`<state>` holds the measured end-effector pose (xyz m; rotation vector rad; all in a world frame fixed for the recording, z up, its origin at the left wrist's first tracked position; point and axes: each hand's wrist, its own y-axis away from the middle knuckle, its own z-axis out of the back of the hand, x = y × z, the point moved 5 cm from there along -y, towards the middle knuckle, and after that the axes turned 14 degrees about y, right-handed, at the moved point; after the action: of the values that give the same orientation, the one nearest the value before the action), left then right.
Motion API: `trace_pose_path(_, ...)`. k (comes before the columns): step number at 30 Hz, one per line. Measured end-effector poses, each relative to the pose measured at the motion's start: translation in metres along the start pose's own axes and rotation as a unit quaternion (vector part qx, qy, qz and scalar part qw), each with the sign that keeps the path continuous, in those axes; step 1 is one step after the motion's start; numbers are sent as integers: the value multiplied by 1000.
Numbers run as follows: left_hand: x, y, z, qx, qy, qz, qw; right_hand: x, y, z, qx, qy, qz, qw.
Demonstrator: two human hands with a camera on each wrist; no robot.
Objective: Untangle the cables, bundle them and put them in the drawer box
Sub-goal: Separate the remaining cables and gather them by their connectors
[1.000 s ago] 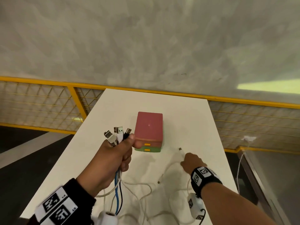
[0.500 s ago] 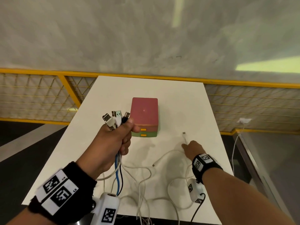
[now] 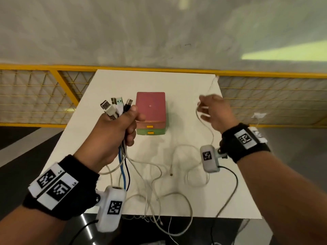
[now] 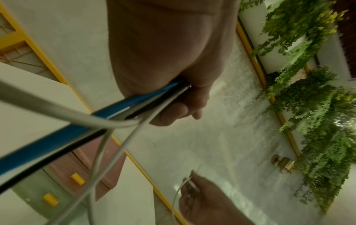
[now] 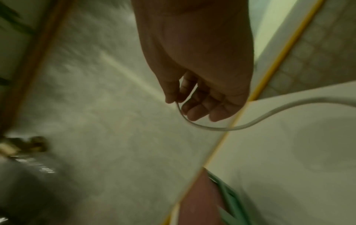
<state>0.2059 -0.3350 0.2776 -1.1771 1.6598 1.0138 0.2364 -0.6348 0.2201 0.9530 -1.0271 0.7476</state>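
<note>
the left hand [image 3: 113,135] is raised above the white rectangular table [image 3: 185,85], its fingers curled tight round a bunch of cables [image 3: 115,107]; four usb plugs, white, grey and black, stick up above the fist. below the fist a blue cable [image 3: 122,167], a black cable [image 3: 127,172] and thin white ones hang down to the table, where loose white cable loops [image 3: 155,193] lie tangled and spill over the near edge. just right of the fist, at the middle of the table, stands the small plastic drawer box [image 3: 150,110] with pink top, green base and two yellow handles, both drawers closed. further right, the right hand [image 3: 215,112] is lifted off the table, thumb and fingertips pinching a thin white cable [image 3: 205,126] near its end; the cable droops from the pinch down to the tabletop. behind the table runs a yellow mesh railing [image 3: 35,96].
</note>
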Motion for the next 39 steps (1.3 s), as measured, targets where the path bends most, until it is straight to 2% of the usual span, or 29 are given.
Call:
trace_pose_path(3,-9,0,-11,18,-22,-30,999,59,36,1,34,-59,84,994)
trace_pose_path(7,-22,-2,-32,39,-28,-62,997,104,91,-13,56,-24,181,982)
trace_pose_path(14,-25,4,-77,88,10,-56,995,99,141,-48,96,96,268,954)
trace_pose_path(19,-18,9,-83,101,8,-42,994,93,148,-44,140,132,294,936)
trace_pose_path(21,-16,9,-81,98,-2,-46,994,92,148,-40,124,181,302,928)
trace_pose_path(23,-14,7,-77,81,4,-45,996,84,143,-31,73,198,258,943)
trace_pose_path(24,-14,6,-75,73,7,-45,996,74,139,-25,56,175,201,962)
trace_pose_path(25,-15,4,-74,68,9,-48,996,62,137,-23,69,128,122,982)
trace_pose_path(26,-15,4,-73,67,10,-51,996,46,138,-28,115,74,31,990)
trace_pose_path(27,-15,4,-74,71,13,-54,996,31,143,-39,179,27,-50,982)
trace_pose_path(29,-13,8,-80,83,30,-50,995,7,156,-62,287,-44,-144,946)
trace_pose_path(31,-10,13,-86,93,41,-42,994,0,158,-77,308,-132,-168,927)
trace_pose_path(34,-5,19,-85,99,38,-40,994,9,139,-75,244,-292,-185,906)
trace_pose_path(36,-2,23,-75,105,42,-18,993,13,120,-64,190,-341,-201,898)
trace_pose_path(39,5,30,-39,118,3,65,991,12,98,-45,141,-370,-207,894)
